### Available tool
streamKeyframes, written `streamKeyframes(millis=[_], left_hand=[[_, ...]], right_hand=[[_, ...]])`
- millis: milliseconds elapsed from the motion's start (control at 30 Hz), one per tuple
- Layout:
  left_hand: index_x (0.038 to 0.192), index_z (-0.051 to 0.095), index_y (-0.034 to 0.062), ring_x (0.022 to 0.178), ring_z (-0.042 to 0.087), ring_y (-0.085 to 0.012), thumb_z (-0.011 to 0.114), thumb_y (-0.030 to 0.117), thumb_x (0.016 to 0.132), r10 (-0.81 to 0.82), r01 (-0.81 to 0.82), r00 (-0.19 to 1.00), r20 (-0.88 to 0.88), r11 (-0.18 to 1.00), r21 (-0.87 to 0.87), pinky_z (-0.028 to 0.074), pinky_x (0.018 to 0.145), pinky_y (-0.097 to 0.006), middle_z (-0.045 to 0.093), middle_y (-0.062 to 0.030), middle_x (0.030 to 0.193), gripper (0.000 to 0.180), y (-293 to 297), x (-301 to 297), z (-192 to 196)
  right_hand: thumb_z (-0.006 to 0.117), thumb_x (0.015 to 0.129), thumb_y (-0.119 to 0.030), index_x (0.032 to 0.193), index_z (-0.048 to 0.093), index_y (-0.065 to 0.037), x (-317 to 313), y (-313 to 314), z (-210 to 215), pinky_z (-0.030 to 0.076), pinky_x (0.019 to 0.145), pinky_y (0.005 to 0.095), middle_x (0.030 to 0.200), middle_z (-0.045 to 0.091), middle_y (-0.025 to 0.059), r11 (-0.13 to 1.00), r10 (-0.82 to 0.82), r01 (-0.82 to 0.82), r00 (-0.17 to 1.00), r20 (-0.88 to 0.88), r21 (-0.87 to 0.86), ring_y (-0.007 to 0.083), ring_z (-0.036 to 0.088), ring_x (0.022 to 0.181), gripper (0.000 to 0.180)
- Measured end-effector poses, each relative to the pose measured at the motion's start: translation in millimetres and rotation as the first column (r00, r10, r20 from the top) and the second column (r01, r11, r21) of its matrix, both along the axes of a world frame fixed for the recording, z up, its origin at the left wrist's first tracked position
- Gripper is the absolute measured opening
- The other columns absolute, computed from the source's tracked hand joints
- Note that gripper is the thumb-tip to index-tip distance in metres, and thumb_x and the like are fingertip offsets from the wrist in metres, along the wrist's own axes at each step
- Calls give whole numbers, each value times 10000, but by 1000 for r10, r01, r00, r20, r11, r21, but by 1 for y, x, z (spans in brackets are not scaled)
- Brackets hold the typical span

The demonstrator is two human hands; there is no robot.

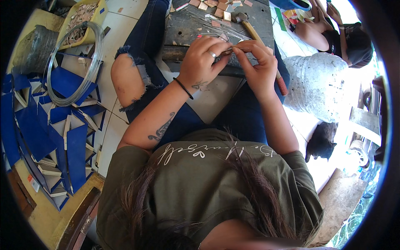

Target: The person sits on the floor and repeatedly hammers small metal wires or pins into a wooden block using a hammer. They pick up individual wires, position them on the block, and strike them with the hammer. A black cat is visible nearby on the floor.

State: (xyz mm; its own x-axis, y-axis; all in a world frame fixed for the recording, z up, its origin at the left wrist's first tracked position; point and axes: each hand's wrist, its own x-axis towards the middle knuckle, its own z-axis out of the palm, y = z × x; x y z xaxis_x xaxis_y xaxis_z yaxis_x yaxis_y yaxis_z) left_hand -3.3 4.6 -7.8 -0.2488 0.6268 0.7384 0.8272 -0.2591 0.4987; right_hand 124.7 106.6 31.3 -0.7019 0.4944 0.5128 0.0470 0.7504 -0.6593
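Observation:
My left hand [201,57], with a ring and a black wrist band, is closed in a pinch above the near edge of a dark wooden bench [183,36]. Close by, my right hand [261,66] pinches a thin wire [246,47] between thumb and forefinger. The wire runs toward the left fingertips, which meet on it; its far end is hidden by the fingers. Several straight wire pieces [207,18] lie on the bench beyond my hands. A hammer [253,33] slants beneath my right hand, its red grip past the bench edge.
Small copper-coloured squares [219,12] are scattered at the bench's far end. On the left are a wire coil [49,79], a yellow bin [98,29] of small pieces and stacked blue-and-white pieces [62,137]. A wrapped white bundle [312,79], a black cat [323,139] and another person [354,43] are at right.

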Motion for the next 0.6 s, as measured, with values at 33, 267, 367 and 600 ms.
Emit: streamKeyframes(millis=[33, 267, 367, 600], left_hand=[[932, 643, 47, 808, 614, -271, 737, 27, 719, -4, 5, 1000, 8, 1000, -24, 481, 713, -349, 645, -86, 912, 234, 1, 0, 3], [824, 649, 17, 748, 619, -261, 743, 30, 725, 26, -21, 966, 256, 1000, -22, 480, 675, -327, 638, -103, 799, 137, -9, -10, 8], [814, 646, 27, 736, 618, -133, 729, 26, 770, 82, -94, 889, 450, 996, 3, 486, 678, -267, 657, -64, 814, 94, -18, -41, -1], [1132, 557, -18, 930, 603, -169, 685, 179, 859, -15, -323, 387, 922, 934, 151, 473, 822, -272, 619, -106, 1042, 359, -68, -317, 11]], right_hand=[[708, 762, -29, 812, 656, 6, 0, 0, 1, 496, 697, 292, 815, 660, 93, 999, 4, -4, 1000, 9, 33, 205, 640, 758, 81], [690, 775, -55, 994, 644, -8, 10, 7, 8, 472, 746, 283, 969, 626, 112, 998, -29, 28, 1000, -11, -56, 207, 603, 838, 228], [620, 827, -8, 1038, 619, 16, 23, 12, 11, 462, 765, 261, 1014, 599, 105, 984, -116, 108, 992, -45, -144, 159, 584, 853, 213], [559, 888, -14, 1083, 589, 24, 53, 23, 9, 461, 786, 260, 1069, 573, 104, 958, -203, 182, 976, -73, -223, 155, 580, 891, 201]])
